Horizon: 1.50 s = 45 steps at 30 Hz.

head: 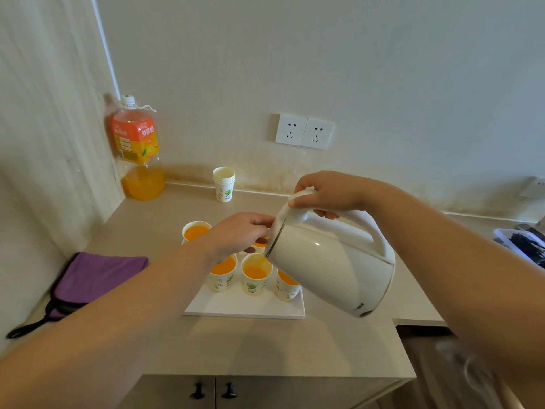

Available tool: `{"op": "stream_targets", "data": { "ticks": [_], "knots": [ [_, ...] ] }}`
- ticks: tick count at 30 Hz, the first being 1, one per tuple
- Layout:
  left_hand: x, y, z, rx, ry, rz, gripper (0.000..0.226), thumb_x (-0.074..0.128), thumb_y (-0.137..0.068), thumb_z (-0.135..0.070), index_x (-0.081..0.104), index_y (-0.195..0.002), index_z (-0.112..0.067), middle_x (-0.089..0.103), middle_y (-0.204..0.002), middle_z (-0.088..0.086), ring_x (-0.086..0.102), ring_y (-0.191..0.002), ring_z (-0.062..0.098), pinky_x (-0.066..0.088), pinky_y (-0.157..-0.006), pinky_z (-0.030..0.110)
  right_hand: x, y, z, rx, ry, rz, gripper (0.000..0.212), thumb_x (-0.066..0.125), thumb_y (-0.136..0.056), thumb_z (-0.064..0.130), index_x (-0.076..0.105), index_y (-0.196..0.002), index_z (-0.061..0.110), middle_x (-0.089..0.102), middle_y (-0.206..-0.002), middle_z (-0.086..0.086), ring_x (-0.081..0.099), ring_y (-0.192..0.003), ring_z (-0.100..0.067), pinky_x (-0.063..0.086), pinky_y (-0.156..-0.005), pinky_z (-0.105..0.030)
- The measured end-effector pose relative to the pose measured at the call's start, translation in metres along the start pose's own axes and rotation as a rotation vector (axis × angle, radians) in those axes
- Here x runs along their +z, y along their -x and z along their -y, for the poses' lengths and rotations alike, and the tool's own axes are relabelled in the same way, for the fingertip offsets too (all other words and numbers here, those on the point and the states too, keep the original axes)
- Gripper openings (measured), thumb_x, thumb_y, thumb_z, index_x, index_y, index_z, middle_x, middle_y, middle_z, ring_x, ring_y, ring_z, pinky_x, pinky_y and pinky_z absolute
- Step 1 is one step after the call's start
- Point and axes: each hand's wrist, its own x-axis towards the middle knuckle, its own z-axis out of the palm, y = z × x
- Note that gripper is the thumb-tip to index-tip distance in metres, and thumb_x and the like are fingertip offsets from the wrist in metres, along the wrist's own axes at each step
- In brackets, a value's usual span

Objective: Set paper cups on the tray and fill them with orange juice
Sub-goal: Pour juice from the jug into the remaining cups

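Right hand (327,193) clamps the tipped kettle (333,261) handle, pouring into the cup (255,274) below; left hand (240,233), fingers curled, steadies its lid.

Two bare forearms, no sleeves in view, hands (240,231) without rings, watch or gloves

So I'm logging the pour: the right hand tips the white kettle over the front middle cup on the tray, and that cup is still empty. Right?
Not quite. In the head view the right hand tips the kettle over the front middle cup on the tray, but it already holds juice.
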Motion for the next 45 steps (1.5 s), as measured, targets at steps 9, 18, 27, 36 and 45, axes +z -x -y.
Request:
{"op": "stream_targets", "data": {
  "ticks": [9, 18, 27, 36, 45],
  "knots": [
    [-0.001, 0.000, -0.002, 0.002, -0.010, -0.005, 0.033, 0.046, -0.097, -0.019, 0.061, -0.123, -0.034, 0.066, -0.114, -0.010, 0.063, -0.103, 0.009, 0.049, -0.088, 0.030, -0.001, -0.001, 0.002, 0.006, 0.013, -0.002, 0.033, 0.056, -0.089, 0.048, 0.060, -0.102, 0.018, 0.060, -0.065, 0.000, 0.053, -0.051, -0.010, 0.049, -0.066, -0.028],
    [-0.003, -0.001, -0.003, 0.008, 0.001, -0.010, 0.029, 0.047, -0.097, -0.019, 0.062, -0.115, -0.037, 0.067, -0.112, -0.008, 0.063, -0.103, 0.011, 0.049, -0.090, 0.032, -0.005, -0.005, 0.004, 0.012, 0.040, 0.002, 0.032, 0.056, -0.089, 0.049, 0.060, -0.101, 0.020, 0.060, -0.063, 0.001, 0.054, -0.050, -0.009, 0.051, -0.071, -0.031],
    [-0.003, -0.002, -0.006, 0.006, -0.008, -0.012, 0.029, 0.046, -0.097, -0.017, 0.062, -0.109, -0.038, 0.067, -0.111, -0.008, 0.063, -0.104, 0.012, 0.049, -0.092, 0.034, -0.006, -0.008, 0.004, 0.008, 0.055, 0.007, 0.035, 0.055, -0.089, 0.049, 0.060, -0.106, 0.018, 0.060, -0.065, 0.001, 0.055, -0.053, -0.011, 0.049, -0.067, -0.027],
    [-0.004, -0.005, -0.006, -0.008, -0.040, -0.020, 0.029, 0.046, -0.098, -0.016, 0.061, -0.106, -0.040, 0.065, -0.111, -0.009, 0.062, -0.103, 0.011, 0.050, -0.093, 0.034, -0.005, -0.009, 0.006, 0.008, 0.070, 0.020, 0.037, 0.056, -0.090, 0.047, 0.059, -0.109, 0.016, 0.058, -0.063, 0.002, 0.053, -0.050, -0.011, 0.047, -0.066, -0.026],
    [-0.005, -0.005, -0.006, -0.008, -0.031, -0.035, 0.028, 0.046, -0.097, -0.016, 0.062, -0.106, -0.038, 0.065, -0.112, -0.008, 0.061, -0.104, 0.012, 0.051, -0.093, 0.035, -0.007, -0.012, 0.008, 0.006, 0.085, 0.018, 0.037, 0.055, -0.090, 0.047, 0.059, -0.111, 0.016, 0.058, -0.064, 0.001, 0.054, -0.052, -0.012, 0.048, -0.065, -0.026]
  ]
}}
